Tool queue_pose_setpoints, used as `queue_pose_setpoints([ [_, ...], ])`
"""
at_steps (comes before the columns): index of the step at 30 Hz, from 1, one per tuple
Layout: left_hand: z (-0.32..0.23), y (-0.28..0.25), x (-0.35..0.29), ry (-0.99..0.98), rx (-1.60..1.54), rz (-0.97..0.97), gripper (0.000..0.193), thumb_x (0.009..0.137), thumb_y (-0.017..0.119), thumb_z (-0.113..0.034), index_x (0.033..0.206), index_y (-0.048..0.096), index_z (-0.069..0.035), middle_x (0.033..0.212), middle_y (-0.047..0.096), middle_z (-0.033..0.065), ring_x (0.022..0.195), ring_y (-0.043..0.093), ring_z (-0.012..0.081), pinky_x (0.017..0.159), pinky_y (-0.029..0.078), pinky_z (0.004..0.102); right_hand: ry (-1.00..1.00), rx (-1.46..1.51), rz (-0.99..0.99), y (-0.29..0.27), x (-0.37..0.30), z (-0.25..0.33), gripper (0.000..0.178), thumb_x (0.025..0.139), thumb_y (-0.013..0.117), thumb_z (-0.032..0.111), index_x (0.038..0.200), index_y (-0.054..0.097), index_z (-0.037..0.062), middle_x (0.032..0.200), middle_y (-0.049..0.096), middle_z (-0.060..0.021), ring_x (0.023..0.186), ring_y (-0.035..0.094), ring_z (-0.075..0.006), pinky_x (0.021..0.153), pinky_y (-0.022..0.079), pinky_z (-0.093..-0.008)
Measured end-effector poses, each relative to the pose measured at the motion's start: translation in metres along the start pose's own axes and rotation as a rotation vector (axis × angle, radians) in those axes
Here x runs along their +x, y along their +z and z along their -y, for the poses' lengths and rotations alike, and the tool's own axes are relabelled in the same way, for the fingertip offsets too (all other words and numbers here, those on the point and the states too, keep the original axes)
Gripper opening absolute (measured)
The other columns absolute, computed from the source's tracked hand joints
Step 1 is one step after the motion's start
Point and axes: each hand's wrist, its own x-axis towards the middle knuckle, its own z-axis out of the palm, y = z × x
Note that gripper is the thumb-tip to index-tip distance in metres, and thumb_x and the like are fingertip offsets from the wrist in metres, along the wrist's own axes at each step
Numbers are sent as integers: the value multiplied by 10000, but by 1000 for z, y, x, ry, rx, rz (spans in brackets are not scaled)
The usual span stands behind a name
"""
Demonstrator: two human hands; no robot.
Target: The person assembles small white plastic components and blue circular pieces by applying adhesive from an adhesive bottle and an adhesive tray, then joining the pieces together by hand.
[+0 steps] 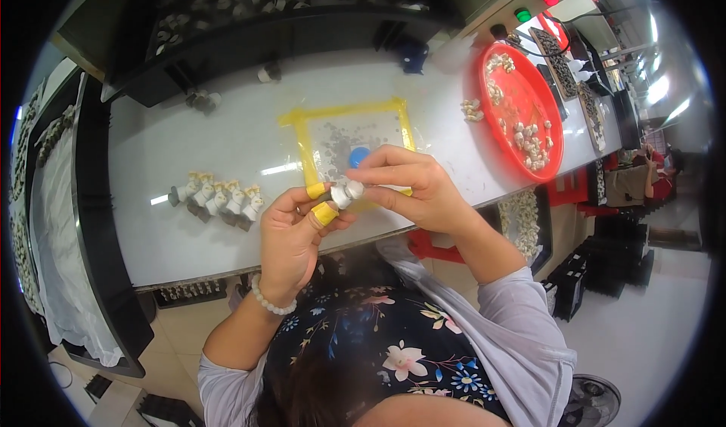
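Note:
My left hand (291,234), with yellow tape round its thumb and a fingertip, is closed on a small white figurine (345,193) with a greyish base. My right hand (412,189) pinches at the same figurine from the other side; whether its fingertips hold a separate small part is hidden. Just beyond the fingers is a round blue thing (359,156). It sits within a yellow-taped square (306,151) whose middle is speckled with grey marks. To the left, several white figurines (219,197) with gold-coloured tops stand in a slanting row on the white table.
A red oval tray (522,98) with small cream pieces stands at the right, more pieces (472,110) beside it. Dark equipment (287,30) bearing many white pieces spans the back. Two small clusters (203,100) lie at the back left. A black-edged rack (98,223) borders the left.

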Motion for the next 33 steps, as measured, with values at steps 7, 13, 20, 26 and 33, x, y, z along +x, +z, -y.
queue_pose_setpoints([
  [7, 6, 1, 0, 78, 102, -22, 217, 854, 603, 12, 1068, 591, 48, 975, 652, 162, 796, 668, 245, 728, 564, 332, -44, -51, -8, 0, -3, -2, 325, 734, 681, -40, 1054, 667, 14, 907, 615, -105, 795, 596, -202, 674, 467, -267],
  [13, 8, 1, -1, 124, 118, -4, 214, 860, 597, 12, 1071, 589, 49, 978, 651, 155, 811, 665, 236, 756, 560, 334, -40, -34, -33, 4, -9, -4, 314, 750, 667, -40, 1058, 670, 23, 910, 611, -109, 819, 593, -206, 689, 466, -272],
  [20, 11, 2, -4, 187, 214, 5, 192, 837, 608, 52, 1028, 601, 61, 984, 648, 144, 836, 656, 218, 773, 563, 333, -62, -64, -39, 6, -15, -9, 312, 754, 661, -41, 1058, 672, 31, 911, 611, -106, 816, 596, -211, 687, 464, -274],
  [26, 8, 1, -5, 101, 253, 17, 175, 838, 593, 67, 1013, 599, 78, 986, 650, 141, 853, 653, 214, 757, 563, 321, 6, -63, 94, -3, -9, -8, 295, 746, 669, -29, 1039, 674, 13, 892, 624, -106, 786, 603, -213, 681, 468, -277],
  [33, -10, -1, -27, 428, 1004, 35, 178, 764, 660, 30, 935, 614, 43, 941, 647, 127, 821, 629, 225, 724, 513, 331, -9, -114, 85, -21, -23, -16, 313, 734, 688, 4, 1045, 657, -8, 922, 645, -122, 826, 627, -234, 721, 486, -304],
])
